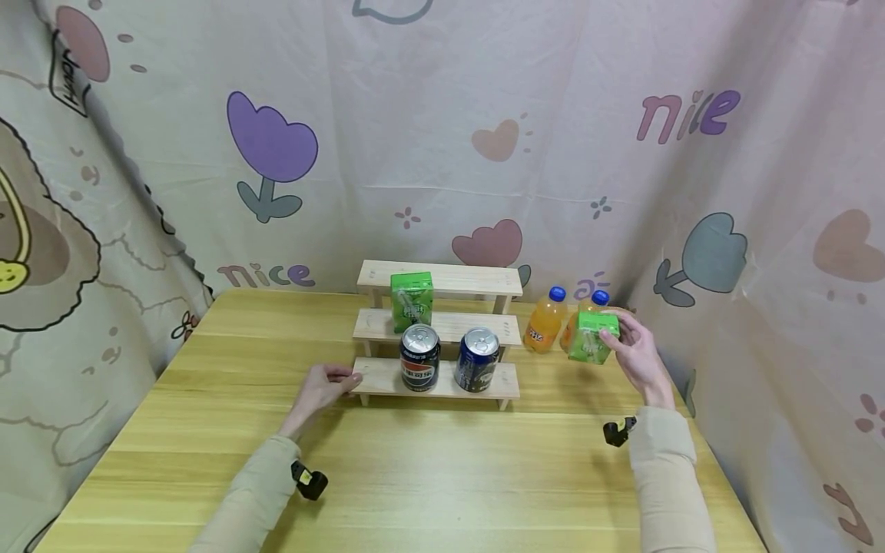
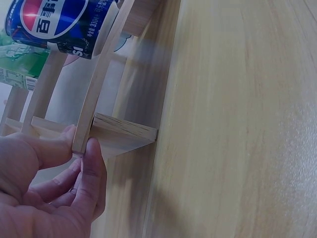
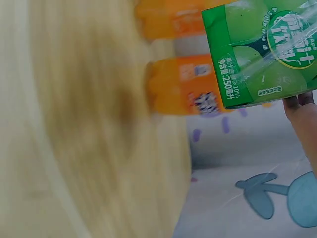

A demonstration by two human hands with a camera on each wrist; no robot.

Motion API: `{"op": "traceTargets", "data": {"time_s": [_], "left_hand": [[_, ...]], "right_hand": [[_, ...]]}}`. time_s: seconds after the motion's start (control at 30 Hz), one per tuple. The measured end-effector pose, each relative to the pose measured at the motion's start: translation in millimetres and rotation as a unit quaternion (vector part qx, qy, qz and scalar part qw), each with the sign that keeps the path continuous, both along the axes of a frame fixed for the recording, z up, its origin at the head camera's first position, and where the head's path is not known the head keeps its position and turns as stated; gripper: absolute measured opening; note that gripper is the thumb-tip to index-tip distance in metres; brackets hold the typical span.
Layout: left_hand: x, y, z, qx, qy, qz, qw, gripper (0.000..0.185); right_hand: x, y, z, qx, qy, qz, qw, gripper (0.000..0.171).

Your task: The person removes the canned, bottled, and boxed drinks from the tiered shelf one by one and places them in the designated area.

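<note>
A three-tier wooden shelf point(image 1: 442, 278) stands mid-table. A green juice box point(image 1: 411, 302) sits on its middle tier, and two cola cans point(image 1: 419, 357) point(image 1: 477, 359) sit on the lowest. My left hand point(image 1: 351, 379) pinches the left end of the lowest plank point(image 2: 106, 74) between thumb and finger, below the blue can point(image 2: 54, 20). To the right of the shelf, my right hand point(image 1: 613, 326) holds a second green juice box point(image 1: 591, 336) just above the table, in front of two orange bottles point(image 1: 544, 319). The right wrist view shows that box point(image 3: 262, 49), my fingers point(image 3: 303, 124) and the bottles point(image 3: 181, 91).
The wooden table point(image 1: 429, 468) is backed and flanked by a patterned curtain point(image 1: 442, 153) close behind the shelf. The right table edge lies just past my right forearm.
</note>
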State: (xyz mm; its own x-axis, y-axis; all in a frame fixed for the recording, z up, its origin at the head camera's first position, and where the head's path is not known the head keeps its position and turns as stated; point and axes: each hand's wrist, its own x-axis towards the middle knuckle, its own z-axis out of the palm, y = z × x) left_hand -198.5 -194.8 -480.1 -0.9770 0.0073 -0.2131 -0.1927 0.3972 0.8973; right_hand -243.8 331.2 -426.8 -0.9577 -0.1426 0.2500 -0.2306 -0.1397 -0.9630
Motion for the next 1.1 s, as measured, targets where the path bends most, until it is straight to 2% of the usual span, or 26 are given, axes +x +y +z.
{"op": "traceTargets", "data": {"time_s": [0.2, 0.4, 0.77, 1.1], "left_hand": [[0.2, 0.5, -0.7, -0.002, 0.002, 0.000, 1.0000, 0.041], [0.5, 0.3, 0.3, -0.003, 0.005, 0.000, 1.0000, 0.040], [0.7, 0.5, 0.8, 0.008, 0.005, 0.000, 1.0000, 0.039], [1.0, 0.3, 1.1, 0.017, 0.008, 0.001, 0.9998, 0.038]], "right_hand": [[-4.2, 9.5, -15.2, 0.047, -0.036, -0.018, 0.998, 0.039], [-7.3, 15.7, -26.1, 0.043, -0.042, -0.009, 0.998, 0.040], [-11.2, 23.4, -31.0, 0.066, -0.087, 0.005, 0.994, 0.042], [-11.7, 25.8, -35.9, 0.085, -0.098, 0.005, 0.992, 0.041]]}}
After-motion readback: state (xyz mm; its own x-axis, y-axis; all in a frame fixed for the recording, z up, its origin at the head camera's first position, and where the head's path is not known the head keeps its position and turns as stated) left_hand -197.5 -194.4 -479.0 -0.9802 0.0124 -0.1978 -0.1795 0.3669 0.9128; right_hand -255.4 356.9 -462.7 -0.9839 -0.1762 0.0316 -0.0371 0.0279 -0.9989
